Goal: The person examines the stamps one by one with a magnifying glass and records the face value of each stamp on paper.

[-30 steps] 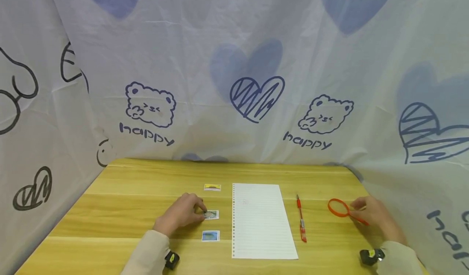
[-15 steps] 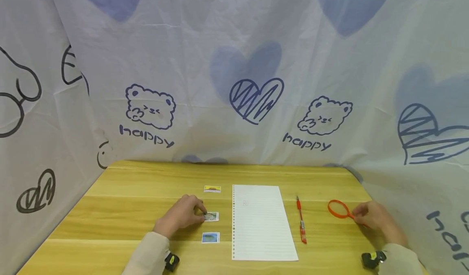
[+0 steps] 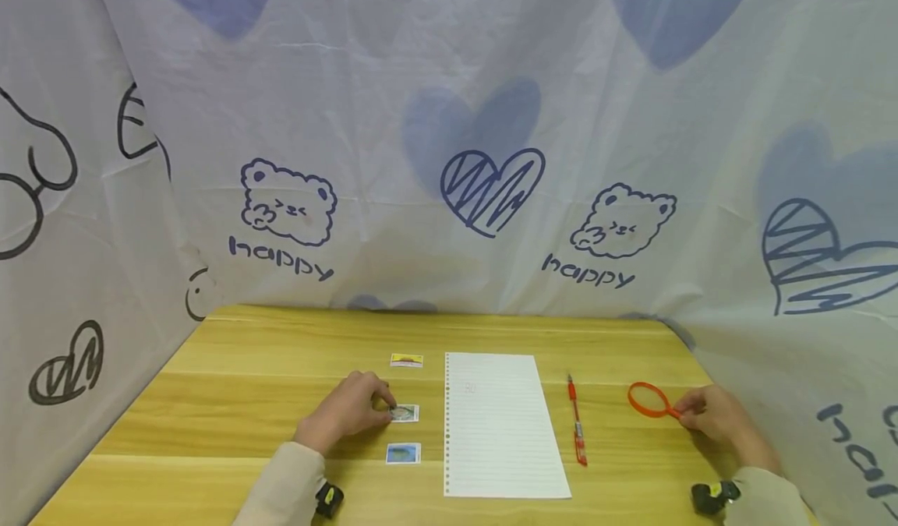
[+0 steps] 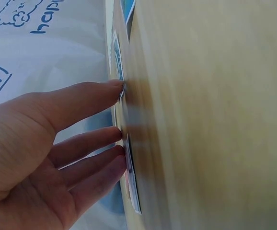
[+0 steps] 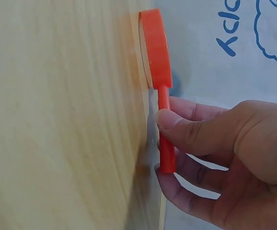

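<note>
Touching a small rectangular green-white card (image 3: 407, 413) at its edge, a gap left of the white lined paper (image 3: 501, 428), the left hand (image 3: 347, 411) has fingers apart; right of the paper, the right hand (image 3: 717, 418) pinches a round red magnifying glass (image 5: 158, 52).

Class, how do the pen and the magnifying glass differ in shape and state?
Shape: the pen is a thin straight stick, while the magnifying glass has a round ring on a handle. State: the pen lies untouched on the table, while the right hand grips the magnifying glass by its handle. Both have red parts.
</note>
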